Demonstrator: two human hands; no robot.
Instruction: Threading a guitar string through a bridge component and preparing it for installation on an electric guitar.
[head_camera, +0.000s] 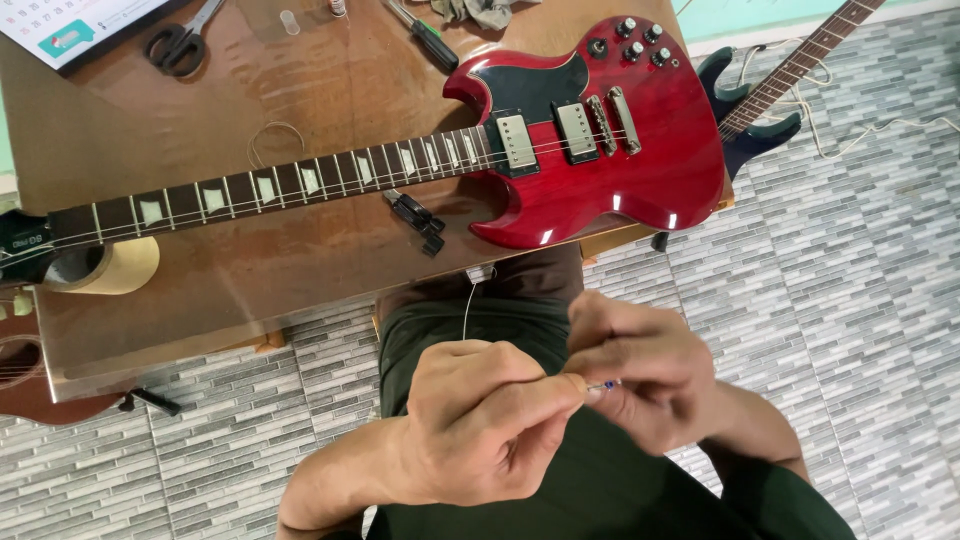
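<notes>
Both hands, left hand (480, 420) and right hand (640, 375), pinch a thin guitar string (467, 310) over the lap. It is not yet fitted on the red guitar (600, 140) lying across the desk (300, 270).

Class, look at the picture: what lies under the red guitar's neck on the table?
Under the neck you can see the brown table, a tape roll near the headstock, and a small black tool by the body. Anything directly beneath the neck is hidden.
</notes>
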